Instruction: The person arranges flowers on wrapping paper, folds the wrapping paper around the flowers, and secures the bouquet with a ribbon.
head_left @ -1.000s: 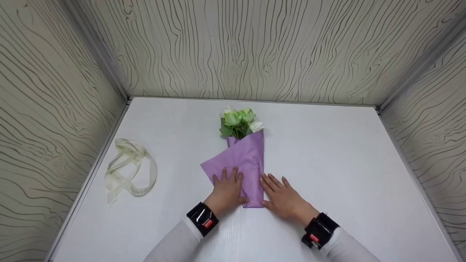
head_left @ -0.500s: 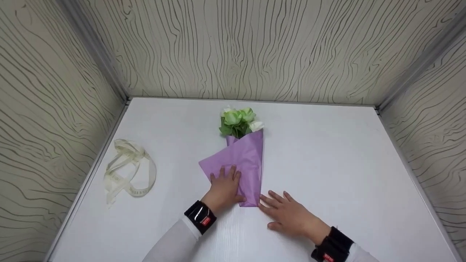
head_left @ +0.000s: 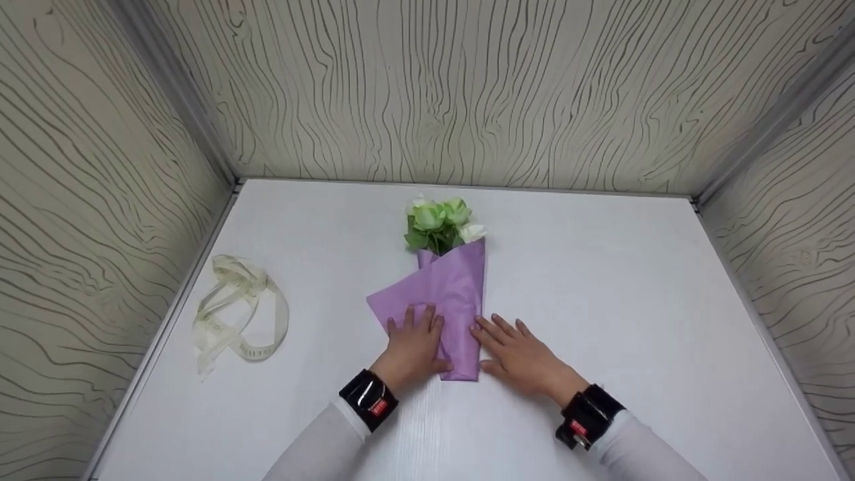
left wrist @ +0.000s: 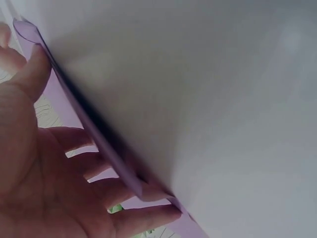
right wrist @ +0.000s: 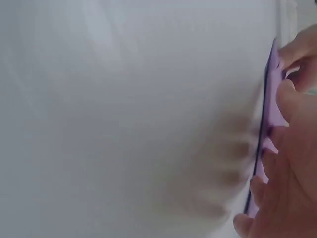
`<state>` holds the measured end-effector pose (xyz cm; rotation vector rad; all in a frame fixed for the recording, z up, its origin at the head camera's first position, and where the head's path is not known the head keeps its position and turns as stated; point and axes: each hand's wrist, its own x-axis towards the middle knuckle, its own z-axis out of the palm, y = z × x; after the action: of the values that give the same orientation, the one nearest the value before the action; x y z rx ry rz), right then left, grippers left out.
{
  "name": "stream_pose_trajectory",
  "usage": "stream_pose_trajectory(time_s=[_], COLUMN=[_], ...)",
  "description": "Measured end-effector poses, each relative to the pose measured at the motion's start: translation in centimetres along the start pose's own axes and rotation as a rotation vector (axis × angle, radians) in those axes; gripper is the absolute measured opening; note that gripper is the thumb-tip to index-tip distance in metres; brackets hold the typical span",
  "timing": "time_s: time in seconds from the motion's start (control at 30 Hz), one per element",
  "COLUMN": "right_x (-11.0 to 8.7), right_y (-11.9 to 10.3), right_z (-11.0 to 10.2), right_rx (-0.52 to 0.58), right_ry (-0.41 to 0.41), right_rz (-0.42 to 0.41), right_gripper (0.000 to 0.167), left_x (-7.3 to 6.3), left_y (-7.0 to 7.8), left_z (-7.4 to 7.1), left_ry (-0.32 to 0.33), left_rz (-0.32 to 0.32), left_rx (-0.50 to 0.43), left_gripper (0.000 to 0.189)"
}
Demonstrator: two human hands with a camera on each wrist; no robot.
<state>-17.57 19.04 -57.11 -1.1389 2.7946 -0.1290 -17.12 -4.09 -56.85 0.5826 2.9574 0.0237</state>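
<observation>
A bouquet of pale green and white flowers [head_left: 434, 217] with dark green leaves lies on the white table, its lower part inside folded purple wrapping paper [head_left: 457, 287]. The paper's left corner sticks out in a point. My left hand [head_left: 411, 351] rests on the left side of the paper with fingers spread; the left wrist view shows the fingers [left wrist: 143, 218] along the paper's edge. Against the right edge lies my right hand [head_left: 521, 361], fingers straight, their tips touching the paper. In the right wrist view, the fingers [right wrist: 270, 161] meet the purple edge. The stems are hidden.
A loosely looped cream ribbon [head_left: 267, 351] with printed lettering lies at the left of the white table [head_left: 601, 280]. Wood-patterned panels [head_left: 427, 93] stand around the table's back and sides.
My right hand slid down toward the paper's lower right corner and off to the right, then came back up to its right edge. The left hand has stayed on the paper with little movement.
</observation>
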Motion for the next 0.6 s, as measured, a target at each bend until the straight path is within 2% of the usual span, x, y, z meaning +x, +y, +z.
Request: stream_pose_trajectory(time_s=[0.17,0.6], right_x=[2.3,6.3], right_y=[1.6,5.3], right_z=[0.0,-0.4], right_rx=[-0.036,-0.011], right_ry=[0.013,0.083], right_rz=[0.098,0.248], right_gripper=[0.06,0.056], left_x=[-0.2,-0.2], left_y=[-0.1,-0.1], left_z=[0.1,0.1], left_ry=[0.009,0.012], left_rz=[0.007,0.019], left_rx=[0.005,0.013], left_gripper=[0.091,0.092])
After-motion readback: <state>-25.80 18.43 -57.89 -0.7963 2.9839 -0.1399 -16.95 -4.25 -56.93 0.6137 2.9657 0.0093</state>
